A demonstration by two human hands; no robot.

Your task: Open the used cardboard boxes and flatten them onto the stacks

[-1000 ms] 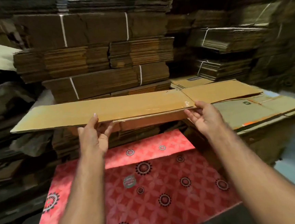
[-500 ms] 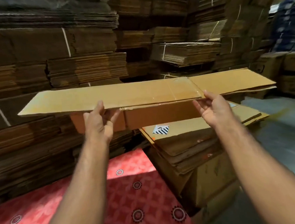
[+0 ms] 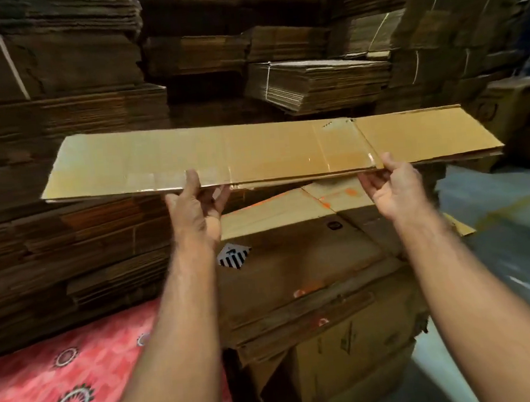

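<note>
Both hands pinch near edge of flattened box (image 3: pixel 253 150), left hand (image 3: pixel 196 213) and right hand (image 3: pixel 392 189) each thumb on top, fingers beneath, box held level in air directly above low stack (image 3: pixel 294 262), bundled stacks (image 3: pixel 317 80) beyond, red mat (image 3: pixel 64 378) lower left.

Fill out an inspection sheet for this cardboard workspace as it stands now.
Surface: grey floor at right; red patterned mat at lower left.
Job's things: flattened box held level above the low stack of flattened cartons.
Clutter: striped label on the low stack.
Grippers: left hand pinches the box's near edge, thumb on top; right hand grips the near edge further right.
Cables: nothing seen.
Surroundings: strapped cardboard bundles piled high behind and at left; closed cartons at right.
</note>
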